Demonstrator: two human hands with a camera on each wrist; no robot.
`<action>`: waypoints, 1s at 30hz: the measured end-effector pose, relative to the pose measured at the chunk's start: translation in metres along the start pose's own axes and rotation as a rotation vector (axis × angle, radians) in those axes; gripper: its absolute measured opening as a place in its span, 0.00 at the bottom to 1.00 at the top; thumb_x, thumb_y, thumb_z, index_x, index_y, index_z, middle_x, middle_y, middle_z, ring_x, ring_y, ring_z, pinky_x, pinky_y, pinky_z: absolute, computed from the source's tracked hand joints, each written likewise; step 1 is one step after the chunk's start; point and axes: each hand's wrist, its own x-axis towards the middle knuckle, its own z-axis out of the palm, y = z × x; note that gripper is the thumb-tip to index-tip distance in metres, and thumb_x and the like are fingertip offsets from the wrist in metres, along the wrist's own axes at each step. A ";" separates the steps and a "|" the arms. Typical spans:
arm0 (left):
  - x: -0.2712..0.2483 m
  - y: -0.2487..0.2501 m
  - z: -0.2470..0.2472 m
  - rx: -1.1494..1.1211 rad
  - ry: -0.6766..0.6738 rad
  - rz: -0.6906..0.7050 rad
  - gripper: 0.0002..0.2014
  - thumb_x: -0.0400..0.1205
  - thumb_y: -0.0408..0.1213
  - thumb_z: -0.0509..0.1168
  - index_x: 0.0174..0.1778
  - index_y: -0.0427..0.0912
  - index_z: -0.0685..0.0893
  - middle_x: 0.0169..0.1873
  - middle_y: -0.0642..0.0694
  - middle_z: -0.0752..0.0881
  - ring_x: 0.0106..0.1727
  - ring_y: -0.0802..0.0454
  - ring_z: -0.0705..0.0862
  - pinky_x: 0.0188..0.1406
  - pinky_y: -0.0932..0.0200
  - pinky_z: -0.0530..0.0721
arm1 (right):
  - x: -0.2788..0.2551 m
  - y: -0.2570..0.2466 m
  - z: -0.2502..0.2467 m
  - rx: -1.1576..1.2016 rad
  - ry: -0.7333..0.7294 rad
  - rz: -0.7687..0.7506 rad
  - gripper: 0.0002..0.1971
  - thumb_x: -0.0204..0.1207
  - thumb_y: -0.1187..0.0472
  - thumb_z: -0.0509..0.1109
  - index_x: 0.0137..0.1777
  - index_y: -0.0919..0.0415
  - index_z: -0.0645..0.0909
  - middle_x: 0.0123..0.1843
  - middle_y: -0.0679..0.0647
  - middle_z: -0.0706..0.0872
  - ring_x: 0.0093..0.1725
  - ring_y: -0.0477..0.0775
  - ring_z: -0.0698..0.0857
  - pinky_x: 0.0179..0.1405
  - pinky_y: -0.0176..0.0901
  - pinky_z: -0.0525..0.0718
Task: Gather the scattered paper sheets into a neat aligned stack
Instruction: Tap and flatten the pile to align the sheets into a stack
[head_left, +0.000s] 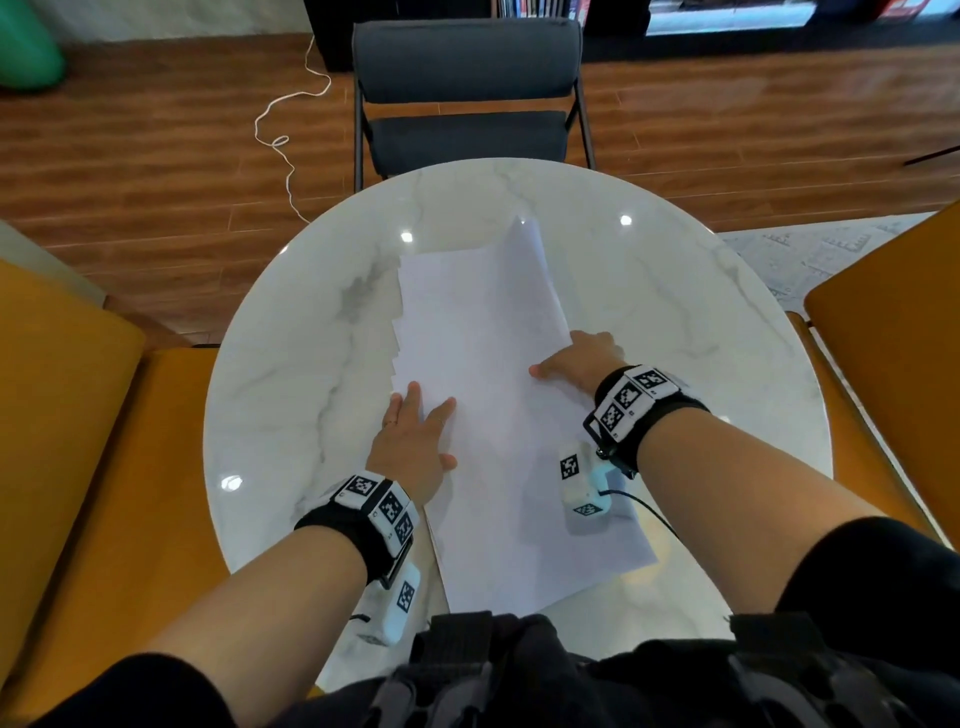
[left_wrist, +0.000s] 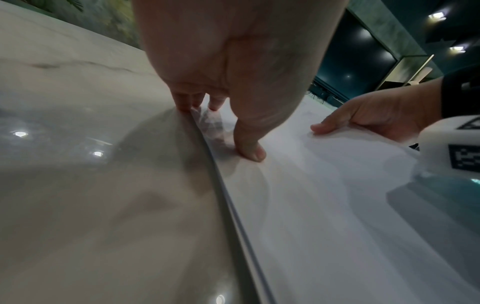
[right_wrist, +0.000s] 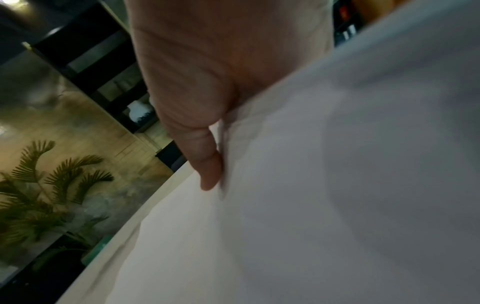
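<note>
Marble table (head_left: 291, 364), fanned paper sheets (head_left: 483, 364)

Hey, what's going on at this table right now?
A person is squaring up white paper sheets on a round marble table. The left hand presses on the pile's left edge; the right hand grips its right edge, thumb on top. The sheets overlap but remain fanned and uneven.

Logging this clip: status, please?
Left hand flat on paper sheets, left edge. Right hand grips right edge. Sheets gathered, left edges uneven. Nothing in the way.
</note>
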 end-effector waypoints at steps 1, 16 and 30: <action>0.000 0.000 0.000 0.003 0.001 0.001 0.35 0.84 0.45 0.60 0.83 0.61 0.47 0.85 0.47 0.36 0.85 0.44 0.36 0.82 0.50 0.55 | 0.000 -0.002 0.000 0.038 0.008 -0.005 0.37 0.67 0.44 0.76 0.73 0.59 0.72 0.70 0.61 0.74 0.69 0.65 0.76 0.69 0.56 0.78; -0.001 0.000 0.000 -0.004 -0.006 0.010 0.35 0.84 0.45 0.60 0.83 0.61 0.48 0.85 0.47 0.36 0.85 0.44 0.36 0.82 0.49 0.55 | 0.022 0.013 0.011 0.684 -0.273 -0.014 0.38 0.39 0.54 0.87 0.55 0.60 0.85 0.59 0.62 0.88 0.58 0.68 0.87 0.65 0.68 0.81; -0.002 -0.019 -0.017 -0.938 0.221 -0.083 0.56 0.69 0.40 0.79 0.84 0.51 0.46 0.82 0.49 0.59 0.82 0.50 0.62 0.81 0.48 0.64 | -0.028 0.034 -0.010 0.960 -0.368 -0.307 0.29 0.63 0.74 0.76 0.66 0.62 0.80 0.61 0.65 0.88 0.59 0.68 0.88 0.61 0.63 0.84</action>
